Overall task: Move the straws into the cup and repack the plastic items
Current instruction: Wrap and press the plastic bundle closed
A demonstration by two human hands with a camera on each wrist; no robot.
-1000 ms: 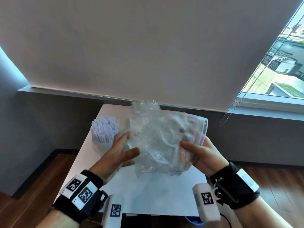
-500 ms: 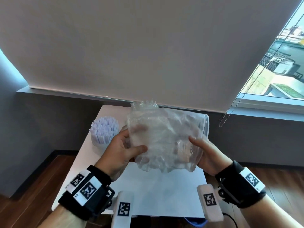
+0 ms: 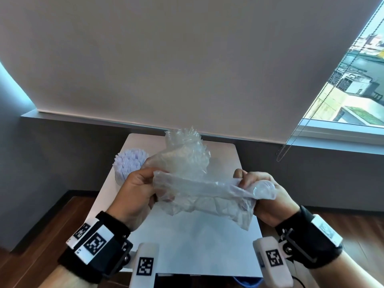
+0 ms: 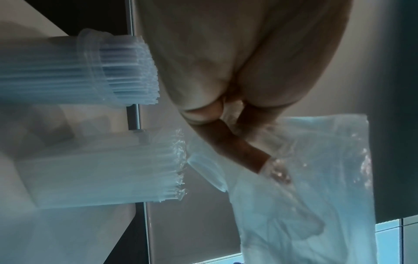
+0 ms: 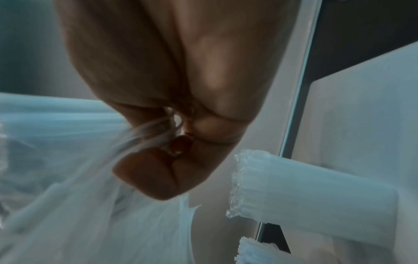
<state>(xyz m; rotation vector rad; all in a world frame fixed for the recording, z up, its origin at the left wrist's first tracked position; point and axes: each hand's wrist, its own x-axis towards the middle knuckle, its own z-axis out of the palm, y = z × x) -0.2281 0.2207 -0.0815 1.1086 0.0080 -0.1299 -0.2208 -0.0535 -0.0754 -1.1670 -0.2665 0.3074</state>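
Here both the left hand (image 3: 137,190) and right hand (image 3: 264,196) grip a clear, seemingly twisted plastic bag (image 3: 199,190).

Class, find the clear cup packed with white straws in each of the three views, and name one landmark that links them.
Head: clear cup packed with white straws, left of centre on the white table.
Left wrist: upper left, lying sideways in the picture.
Right wrist: bottom right corner, only straw tips show.
Shared landmark: the crinkled clear plastic bag both hands grip.
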